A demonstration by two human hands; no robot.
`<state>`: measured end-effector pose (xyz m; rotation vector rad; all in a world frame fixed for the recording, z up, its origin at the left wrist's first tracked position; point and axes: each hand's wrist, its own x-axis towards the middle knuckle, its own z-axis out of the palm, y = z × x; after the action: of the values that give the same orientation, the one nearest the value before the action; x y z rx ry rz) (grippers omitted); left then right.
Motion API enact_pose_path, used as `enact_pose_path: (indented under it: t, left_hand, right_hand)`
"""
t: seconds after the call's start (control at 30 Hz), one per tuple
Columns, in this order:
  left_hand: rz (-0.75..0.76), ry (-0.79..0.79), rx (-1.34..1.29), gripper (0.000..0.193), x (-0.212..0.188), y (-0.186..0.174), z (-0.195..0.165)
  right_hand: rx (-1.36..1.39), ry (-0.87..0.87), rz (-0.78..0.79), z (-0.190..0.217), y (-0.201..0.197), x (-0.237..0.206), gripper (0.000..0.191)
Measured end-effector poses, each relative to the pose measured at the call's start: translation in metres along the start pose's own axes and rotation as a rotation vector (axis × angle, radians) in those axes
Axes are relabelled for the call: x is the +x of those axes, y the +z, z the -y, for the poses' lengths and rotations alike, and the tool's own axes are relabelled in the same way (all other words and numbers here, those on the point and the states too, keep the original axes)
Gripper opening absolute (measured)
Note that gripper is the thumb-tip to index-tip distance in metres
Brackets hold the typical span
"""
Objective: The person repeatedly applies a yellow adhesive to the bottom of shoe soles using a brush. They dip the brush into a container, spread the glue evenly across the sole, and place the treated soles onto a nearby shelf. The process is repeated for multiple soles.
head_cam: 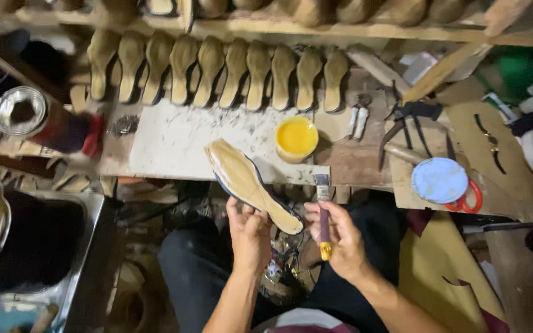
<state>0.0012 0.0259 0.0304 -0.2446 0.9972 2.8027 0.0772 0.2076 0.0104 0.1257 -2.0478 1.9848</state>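
A worn wooden tabletop (353,161) carries a pale, glue-flecked board (174,142). Along its far edge leans a row of shoe soles (217,74). A small bowl of yellow glue (296,138) sits beside pincers (359,117), with a round blue-white lid (439,180) over red-handled scissors (473,198).

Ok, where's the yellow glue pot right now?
In the head view the yellow glue pot sits on the workboard, just right of centre, above the brush in the right hand and beside the shoe sole's toe.
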Motion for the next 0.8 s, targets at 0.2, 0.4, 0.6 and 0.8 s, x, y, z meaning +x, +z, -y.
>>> enact_pose_path:
  t: [0.2, 0.4, 0.6, 0.8]
  left_hand:
    - [0.062, 0.011, -0.016, 0.068, -0.003, 0.024, 0.010]
    - [0.046, -0.038, 0.037, 0.066, -0.006, 0.043, 0.011]
    - [0.180, 0.012, 0.034, 0.067, -0.008, 0.057, 0.015]
    - [0.450, 0.022, 0.025, 0.081, -0.014, 0.039, 0.018]
  right_hand:
    - [0.040, 0.025, 0.007, 0.012, -0.010, 0.003, 0.066]
    - [0.037, 0.049, -0.001, 0.019, -0.026, 0.007, 0.069]
    - [0.033, 0.043, -0.065, 0.027, -0.033, 0.010, 0.064]
    - [0.050, -0.014, -0.202, 0.059, -0.066, 0.022, 0.061]
